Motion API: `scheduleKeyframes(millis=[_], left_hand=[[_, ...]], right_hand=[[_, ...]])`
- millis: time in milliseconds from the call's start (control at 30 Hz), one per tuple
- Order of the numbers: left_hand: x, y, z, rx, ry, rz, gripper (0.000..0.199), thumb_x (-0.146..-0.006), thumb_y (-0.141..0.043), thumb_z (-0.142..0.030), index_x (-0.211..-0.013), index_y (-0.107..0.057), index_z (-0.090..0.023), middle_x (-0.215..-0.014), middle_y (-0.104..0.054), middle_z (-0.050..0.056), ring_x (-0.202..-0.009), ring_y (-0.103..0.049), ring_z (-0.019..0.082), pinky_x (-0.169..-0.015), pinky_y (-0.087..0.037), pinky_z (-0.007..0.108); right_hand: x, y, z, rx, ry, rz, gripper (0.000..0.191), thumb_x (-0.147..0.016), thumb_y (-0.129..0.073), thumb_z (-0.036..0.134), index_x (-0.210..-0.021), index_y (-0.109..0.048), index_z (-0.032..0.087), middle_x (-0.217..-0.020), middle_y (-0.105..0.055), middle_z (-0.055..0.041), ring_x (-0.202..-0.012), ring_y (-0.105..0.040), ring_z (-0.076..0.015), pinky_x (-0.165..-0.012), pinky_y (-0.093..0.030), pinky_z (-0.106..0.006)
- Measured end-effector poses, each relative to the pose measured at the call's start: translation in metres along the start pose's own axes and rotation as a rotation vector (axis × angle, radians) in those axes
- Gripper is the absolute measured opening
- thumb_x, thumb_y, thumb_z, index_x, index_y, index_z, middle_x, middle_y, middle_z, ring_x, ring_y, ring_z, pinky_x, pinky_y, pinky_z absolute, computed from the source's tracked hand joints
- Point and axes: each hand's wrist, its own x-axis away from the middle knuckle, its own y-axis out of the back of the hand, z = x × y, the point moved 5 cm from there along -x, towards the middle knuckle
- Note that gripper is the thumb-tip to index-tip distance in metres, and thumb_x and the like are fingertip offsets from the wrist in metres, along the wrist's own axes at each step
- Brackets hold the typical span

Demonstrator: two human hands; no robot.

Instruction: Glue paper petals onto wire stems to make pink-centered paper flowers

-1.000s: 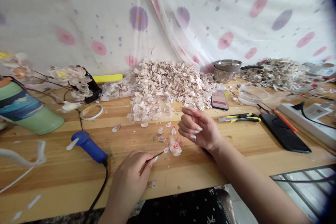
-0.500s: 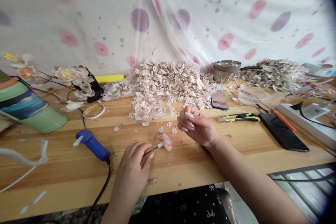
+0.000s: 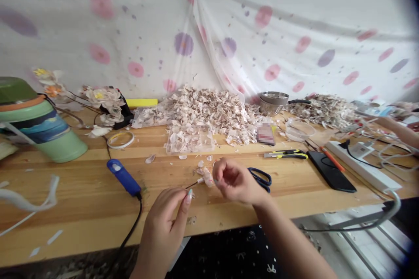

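My left hand (image 3: 166, 216) pinches a thin dark stem (image 3: 191, 185) between thumb and forefinger, low over the wooden table. At the stem's far end is a small artificial flower (image 3: 205, 176) of pale, pink-tinged petals with a white collar at its base. Beside the flower, its fingertips up against the petals, my right hand (image 3: 237, 182) is closed with fingers curled; whatever they grip is hidden. Loose petals (image 3: 209, 158) lie just beyond. Dark-handled scissors (image 3: 269, 179) rest to the right, partly behind my right hand.
Dried petals (image 3: 209, 109) are heaped at the back, behind a clear compartment box (image 3: 207, 139). A blue corded tool (image 3: 126, 178) lies left. Rightward are a yellow-black utility knife (image 3: 288, 154), a black phone (image 3: 330, 172) and a power strip (image 3: 376, 172). Another person's hand (image 3: 391, 123) reaches in.
My right hand has come down and left to the flower, uncovering the scissors' handles. The view has tilted up and swung right, and another person's hand now shows at the right edge.
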Motion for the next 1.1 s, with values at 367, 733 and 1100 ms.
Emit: scheduleKeyframes(millis=[367,733,1100], left_hand=[[-0.003,-0.009,-0.023,0.226,0.152,0.296,0.03,-0.095,-0.054,-0.037,-0.07,-0.061,-0.021,-0.067,-0.06,0.0,-0.064,-0.058,0.016,-0.061,-0.044,0.023],[0.016,-0.023,-0.027,1.055,0.819,0.295,0.047,-0.065,-0.082,-0.058,-0.057,-0.059,-0.018,-0.053,-0.046,-0.003,-0.048,-0.044,0.01,-0.046,-0.04,0.021],[0.022,-0.018,-0.016,0.793,0.883,0.105,0.052,-0.065,-0.079,-0.066,-0.076,-0.066,-0.017,-0.064,-0.056,-0.001,-0.064,-0.052,0.015,-0.059,-0.048,0.021]], right_hand=[[0.065,-0.06,0.001,0.531,0.035,-0.193,0.028,-0.078,-0.053,0.012,-0.104,-0.054,0.022,-0.071,-0.054,0.0022,-0.059,-0.047,-0.0126,-0.055,-0.041,-0.023],[0.077,-0.068,0.021,0.399,0.089,-0.04,0.041,-0.088,-0.066,0.037,-0.127,-0.06,0.03,-0.076,-0.062,-0.0006,-0.066,-0.058,-0.015,-0.063,-0.047,-0.024],[0.059,-0.06,0.014,0.456,0.188,-0.043,0.032,-0.084,-0.061,0.018,-0.115,-0.054,0.022,-0.077,-0.059,0.0004,-0.062,-0.051,-0.0119,-0.059,-0.045,-0.02]])
